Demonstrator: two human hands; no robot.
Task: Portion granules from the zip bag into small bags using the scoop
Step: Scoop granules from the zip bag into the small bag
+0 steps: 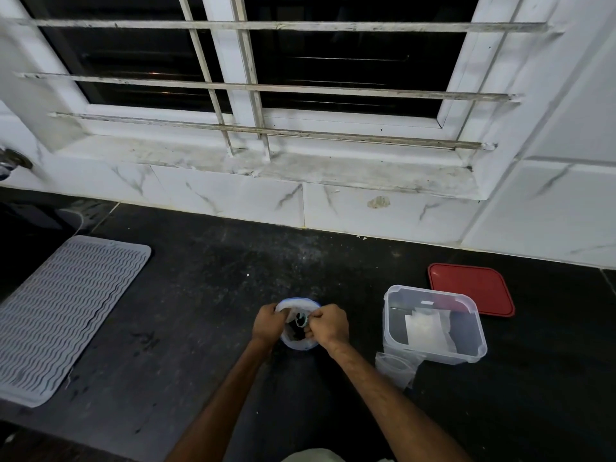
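A zip bag (296,302) is held open on a dark counter (200,295).
Its rim is clenched in the curled fingers of the left hand (266,323) and right hand (329,323); a teal ring inside, perhaps the scoop (301,320), is largely hidden in shadow.

zip bag (297,306) center of tabletop (200,295); mat (63,315) far left; container (433,325) right, lid (471,288) behind it.

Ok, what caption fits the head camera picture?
Left hand and right hand grip the open zip bag; clear tub and red lid sit alongside.
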